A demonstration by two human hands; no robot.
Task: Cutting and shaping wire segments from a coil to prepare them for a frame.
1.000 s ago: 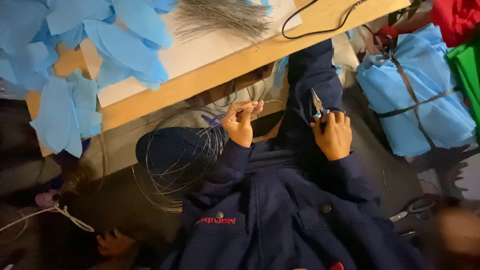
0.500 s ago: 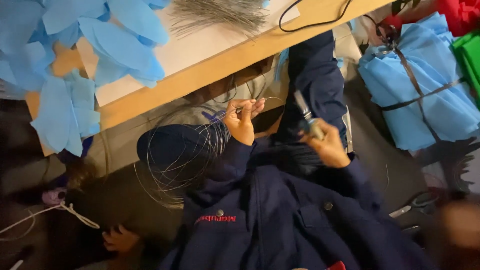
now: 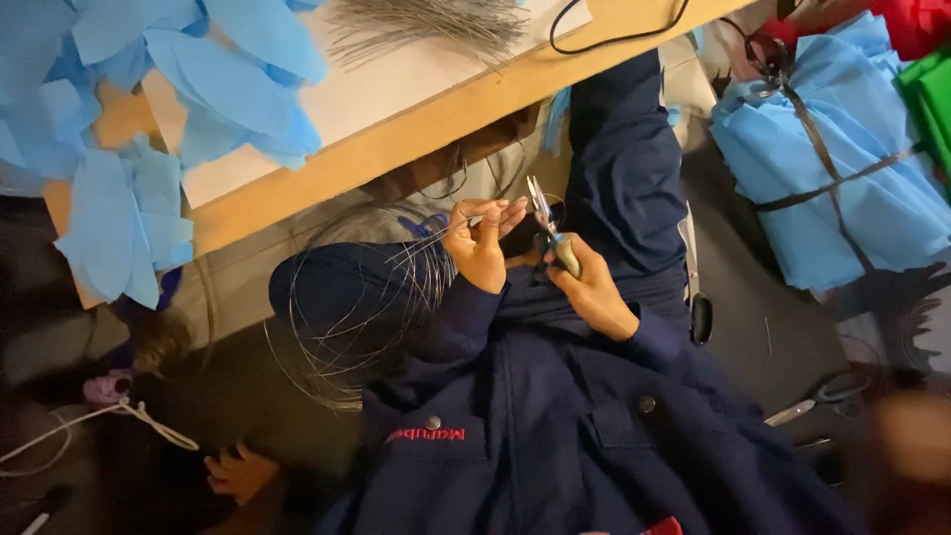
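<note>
left hand (image 3: 482, 248): fingers pinch a thin wire (image 3: 436, 235) drawn off a coil (image 3: 347, 317) that lies looped over the lap, just beside the knee. right hand (image 3: 592, 292): closed around the handles of the pliers (image 3: 548, 228), tips up, jaws a little apart near the wire end. scissors (image 3: 817, 396) lie on the floor, well apart to one side. beyond the hands, a table (image 3: 396, 139) carries blue sheets (image 3: 158, 109), cut wires (image 3: 426, 25) and a black cable (image 3: 614, 30). a strapped blue bundle (image 3: 832, 168) sits beside it.
</note>
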